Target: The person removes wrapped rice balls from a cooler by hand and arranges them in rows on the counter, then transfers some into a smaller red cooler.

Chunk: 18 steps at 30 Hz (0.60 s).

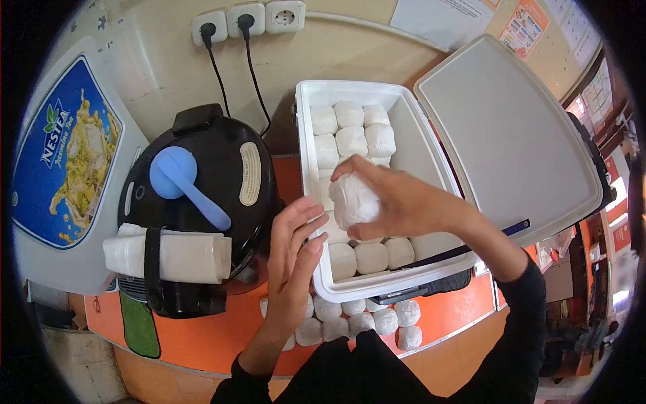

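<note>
My right hand holds a white wrapped bundle above the open white cooler box, its fingers and thumb around the sides. Beside it, my left hand is held up at the box's left wall with its fingers apart and nothing in them. Inside the box, similar white wrapped bundles lie in rows along the left part and the near end. More wrapped bundles are lined up on the orange counter between the box and my body, some of them partly hidden by my left arm.
A black rice cooker stands left of the box, with a blue ladle and folded white sheets on it. The cooler lid leans at the right. A Nestea dispenser is far left; plugs hang on the wall.
</note>
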### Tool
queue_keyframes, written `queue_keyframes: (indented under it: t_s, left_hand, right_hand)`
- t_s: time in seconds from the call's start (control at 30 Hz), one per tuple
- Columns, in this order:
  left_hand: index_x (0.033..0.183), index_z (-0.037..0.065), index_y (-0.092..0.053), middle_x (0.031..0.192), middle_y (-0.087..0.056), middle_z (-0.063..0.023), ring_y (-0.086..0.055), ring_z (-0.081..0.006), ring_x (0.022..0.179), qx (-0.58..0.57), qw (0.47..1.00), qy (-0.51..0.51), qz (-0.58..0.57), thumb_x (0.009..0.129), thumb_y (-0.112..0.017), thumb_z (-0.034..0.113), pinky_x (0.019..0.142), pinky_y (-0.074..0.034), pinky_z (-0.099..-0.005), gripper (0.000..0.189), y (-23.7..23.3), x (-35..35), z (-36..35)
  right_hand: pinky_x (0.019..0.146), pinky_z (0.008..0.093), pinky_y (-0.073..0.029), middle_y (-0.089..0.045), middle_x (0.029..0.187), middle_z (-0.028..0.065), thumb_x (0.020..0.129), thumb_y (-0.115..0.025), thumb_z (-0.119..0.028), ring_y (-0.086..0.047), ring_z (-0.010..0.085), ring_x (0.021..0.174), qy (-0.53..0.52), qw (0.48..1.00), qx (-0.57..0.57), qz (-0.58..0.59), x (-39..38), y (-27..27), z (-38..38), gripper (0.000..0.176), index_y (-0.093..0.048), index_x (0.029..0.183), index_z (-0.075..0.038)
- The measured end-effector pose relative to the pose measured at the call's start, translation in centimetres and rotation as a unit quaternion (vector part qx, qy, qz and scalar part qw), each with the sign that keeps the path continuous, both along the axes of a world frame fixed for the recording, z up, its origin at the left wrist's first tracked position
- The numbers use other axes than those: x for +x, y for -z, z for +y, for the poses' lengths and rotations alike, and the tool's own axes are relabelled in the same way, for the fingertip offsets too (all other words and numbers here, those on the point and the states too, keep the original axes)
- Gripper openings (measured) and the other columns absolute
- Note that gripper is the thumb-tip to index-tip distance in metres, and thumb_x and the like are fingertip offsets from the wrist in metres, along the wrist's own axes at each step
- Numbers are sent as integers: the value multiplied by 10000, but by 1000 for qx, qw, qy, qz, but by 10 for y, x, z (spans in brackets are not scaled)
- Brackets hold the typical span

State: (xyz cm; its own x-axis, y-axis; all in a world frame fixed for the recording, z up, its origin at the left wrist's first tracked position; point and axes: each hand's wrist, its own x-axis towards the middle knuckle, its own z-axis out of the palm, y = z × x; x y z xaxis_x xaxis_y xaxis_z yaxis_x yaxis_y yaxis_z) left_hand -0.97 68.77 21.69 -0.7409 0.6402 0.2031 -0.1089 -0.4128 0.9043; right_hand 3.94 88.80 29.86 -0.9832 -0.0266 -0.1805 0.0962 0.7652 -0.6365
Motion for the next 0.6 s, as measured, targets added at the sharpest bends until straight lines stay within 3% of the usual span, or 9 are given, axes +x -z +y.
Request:
queue_keyframes:
  t_s: [0.07, 0.13, 0.23, 0.27, 0.37, 0.43, 0.47, 0.53, 0.6]
  left_hand:
    - [1467, 37, -210, 1392, -379, -156, -425, -265, 1299, 24, 986, 96, -134, 928, -548, 342, 1064, -386, -416, 706, -10, -6, 12]
    - [1468, 47, -214, 1373, -416, -158, -480, -271, 1259, 102, 945, 139, -277, 865, -652, 408, 1055, -415, -439, 828, -22, -6, 15]
    - [1447, 43, -246, 1328, -460, -153, -524, -272, 1214, 42, 972, 112, -200, 772, -760, 404, 1032, -445, -433, 922, -24, -10, 5]
    - [1398, 40, -310, 1256, -502, -141, -546, -265, 1183, 14, 970, 70, -233, 663, -848, 393, 997, -478, -418, 977, -20, -6, -4]
    - [1270, 35, -424, 1141, -527, -114, -572, -239, 1114, -5, 984, 58, -167, 609, -871, 367, 923, -509, -376, 864, 20, 2, -40]
    - [1204, 26, -469, 1140, -527, -117, -585, -228, 1063, -44, 992, 119, 25, 612, -873, 339, 855, -512, -354, 783, 74, -3, -75]
    - [1180, 23, -484, 1138, -530, -120, -583, -228, 1053, -70, 989, 130, -25, 614, -872, 319, 841, -507, -348, 747, 76, 4, -86]
    - [1155, 20, -499, 1135, -532, -122, -582, -227, 1043, -100, 982, 138, -76, 617, -871, 299, 827, -501, -343, 711, 80, 19, -103]
    - [1194, 24, -471, 1137, -534, -139, -560, -243, 1089, -254, 945, 104, -177, 658, -855, 253, 858, -502, -366, 698, 85, 34, -118]
  right_hand:
    - [739, 432, -533, -586, 937, 264, 765, -764, -328, -643, 388, 817, -34, 990, 76, 113, 11, -28, -15, 703, -405, 1332, -120]
    - [913, 386, -521, -542, 1280, 161, 768, -801, -307, -553, 321, 1154, -48, 996, 55, 48, 18, -51, -28, 768, -403, 1396, -113]
    - [921, 373, -531, -518, 1317, 147, 830, -747, -280, -555, 311, 1155, 2, 999, -38, -11, 14, -71, -18, 688, -413, 1409, -118]
    - [856, 356, -553, -568, 1259, 134, 881, -693, -290, -584, 291, 1127, -22, 996, -34, 76, 9, -59, -2, 575, -457, 1374, -111]
    - [828, 380, -534, -641, 1125, 152, 924, -627, -331, -637, 298, 1031, -15, 995, 18, -95, -2, -12, 50, 466, -511, 1319, -113]
    - [845, 406, -511, -652, 1080, 195, 933, -597, -358, -648, 313, 994, -49, 980, 53, -187, -8, 36, 69, 447, -513, 1318, -146]
    - [866, 424, -499, -647, 1082, 220, 935, -585, -369, -647, 321, 987, -58, 968, 71, -233, -11, 56, 66, 456, -498, 1334, -168]
    - [953, 472, -433, -619, 1119, 256, 886, -613, -330, -533, 401, 1171, -73, 970, 40, -226, -16, 101, 52, 571, -408, 1400, -187]
    - [896, 489, -455, -612, 1135, 262, 904, -595, -356, -548, 419, 1133, -90, 971, 77, -208, -23, 142, 36, 569, -397, 1410, -186]
